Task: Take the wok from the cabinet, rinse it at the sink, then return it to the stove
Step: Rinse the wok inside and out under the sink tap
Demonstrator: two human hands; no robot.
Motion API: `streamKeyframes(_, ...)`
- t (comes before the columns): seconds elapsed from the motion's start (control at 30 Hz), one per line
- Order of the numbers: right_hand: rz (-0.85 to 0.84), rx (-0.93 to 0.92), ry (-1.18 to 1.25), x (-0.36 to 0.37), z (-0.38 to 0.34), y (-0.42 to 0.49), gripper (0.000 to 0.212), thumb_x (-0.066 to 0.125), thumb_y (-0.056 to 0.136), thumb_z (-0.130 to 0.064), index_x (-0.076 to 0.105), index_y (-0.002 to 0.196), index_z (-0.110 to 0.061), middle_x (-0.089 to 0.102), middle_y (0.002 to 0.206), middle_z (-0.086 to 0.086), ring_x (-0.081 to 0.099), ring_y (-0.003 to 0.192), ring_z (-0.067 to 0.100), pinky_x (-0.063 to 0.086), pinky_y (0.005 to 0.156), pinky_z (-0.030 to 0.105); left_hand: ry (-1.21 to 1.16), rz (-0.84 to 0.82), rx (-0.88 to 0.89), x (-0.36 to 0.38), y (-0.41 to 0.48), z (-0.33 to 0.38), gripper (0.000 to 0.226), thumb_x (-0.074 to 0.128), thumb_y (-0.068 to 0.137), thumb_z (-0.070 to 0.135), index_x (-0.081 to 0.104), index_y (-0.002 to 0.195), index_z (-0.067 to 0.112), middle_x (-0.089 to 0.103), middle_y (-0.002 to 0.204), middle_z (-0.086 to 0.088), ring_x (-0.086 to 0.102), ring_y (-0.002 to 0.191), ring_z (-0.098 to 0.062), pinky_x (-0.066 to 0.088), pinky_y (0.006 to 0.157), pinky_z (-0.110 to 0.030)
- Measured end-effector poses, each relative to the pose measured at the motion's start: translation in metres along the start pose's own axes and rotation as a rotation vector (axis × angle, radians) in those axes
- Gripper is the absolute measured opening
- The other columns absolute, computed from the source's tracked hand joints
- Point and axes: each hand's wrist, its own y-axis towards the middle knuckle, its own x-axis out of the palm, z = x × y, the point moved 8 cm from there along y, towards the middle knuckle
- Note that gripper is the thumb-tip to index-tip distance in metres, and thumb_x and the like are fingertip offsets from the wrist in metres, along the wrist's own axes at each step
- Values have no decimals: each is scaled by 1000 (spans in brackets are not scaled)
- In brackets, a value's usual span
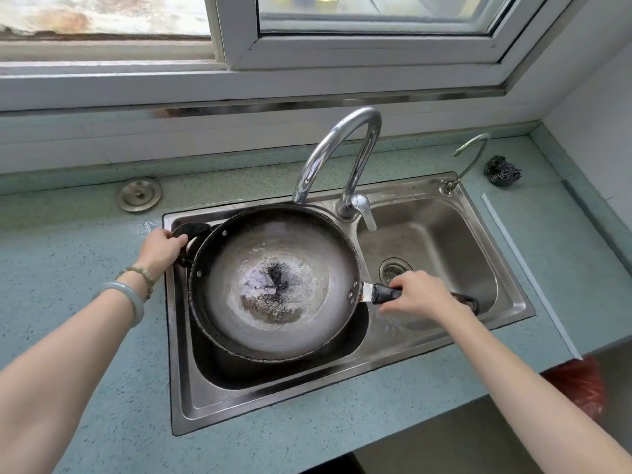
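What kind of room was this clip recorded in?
Most likely a home kitchen: a steel double sink set in a countertop, a tall faucet under a window, and a wok over the left basin.

The wok (273,285) is set over the left basin of the sink (345,381), below the tap (342,159). A drain (394,269) is seen in the right basin. A lid (139,194) is placed on the counter (68,241) behind-left; a scourer (502,170) behind-right.
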Motion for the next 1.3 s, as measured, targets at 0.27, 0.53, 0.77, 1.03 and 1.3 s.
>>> streamKeyframes(0.27,280,-20,-116,-25,-11,-22,33,64,76,-55,64,85,-23,67,93,-4,63,98,22,36,65,29,-160,9,3,-14,-21,-7,16,53,92,4,61,101,-7,63,56,-2,57,67,-10,43,53,-14)
streamKeyframes(0.53,324,55,171,40,13,-9,36,69,78,-47,69,104,-22,66,99,2,63,100,26,47,77,34,-289,193,240,-37,-63,41,15,55,89,8,57,104,7,59,65,4,59,50,8,41,51,-4)
streamKeyframes(0.77,93,33,312,66,14,1,39,74,68,-57,70,95,-29,68,90,-2,62,95,22,49,75,34,-130,227,310,-55,-71,58,17,65,85,21,67,99,12,64,85,-6,59,79,-20,42,76,-26)
streamKeyframes(1.03,86,-50,95,-9,9,-5,42,74,64,-59,69,83,-22,66,80,0,58,85,23,42,67,31,-69,111,38,-45,-67,8,28,61,86,24,62,66,6,55,48,-3,53,67,-24,38,58,-25)
streamKeyframes(1.3,400,-55,19,-38,5,-25,41,74,69,-53,71,97,-23,66,95,0,62,98,23,35,68,28,-182,41,1,-34,-50,-28,17,62,82,26,63,82,9,65,55,5,60,77,-27,52,88,-46)
